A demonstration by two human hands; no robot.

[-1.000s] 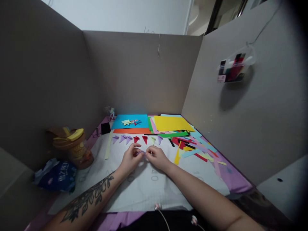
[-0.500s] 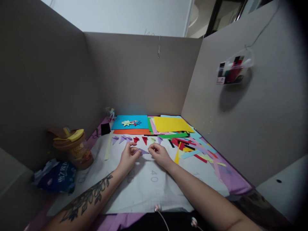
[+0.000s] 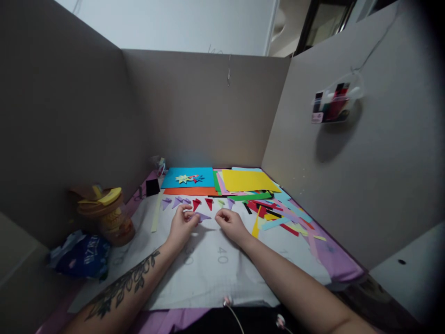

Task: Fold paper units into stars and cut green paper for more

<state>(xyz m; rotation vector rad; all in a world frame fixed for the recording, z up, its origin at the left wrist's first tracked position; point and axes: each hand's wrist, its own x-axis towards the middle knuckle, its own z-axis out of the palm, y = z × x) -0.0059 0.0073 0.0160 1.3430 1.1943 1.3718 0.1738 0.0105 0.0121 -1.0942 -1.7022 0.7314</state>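
My left hand (image 3: 181,226) pinches a folded lilac paper piece (image 3: 204,216) between thumb and fingers, and its pointed end sticks out to the right. Just right of that point is my right hand (image 3: 231,224), fingers curled together, with nothing visible in them and a small gap to the paper. Behind my hands lies a row of small folded paper pieces: several lilac ones (image 3: 177,201), two red ones (image 3: 209,204), and a pale green one (image 3: 221,203). Both hands hover over a white sheet (image 3: 208,283) printed with numbers.
Loose coloured paper strips (image 3: 274,218) lie at right. Behind are a yellow sheet (image 3: 248,179) and a blue sheet (image 3: 170,177) bearing folded paper stars (image 3: 183,178). A brown tub (image 3: 111,215) and blue packet (image 3: 81,257) stand left. Grey panels (image 3: 208,106) surround the table.
My left hand has drawn slightly left with the lilac paper piece. Its pointed end, earlier at my right fingertips, is now apart from them.
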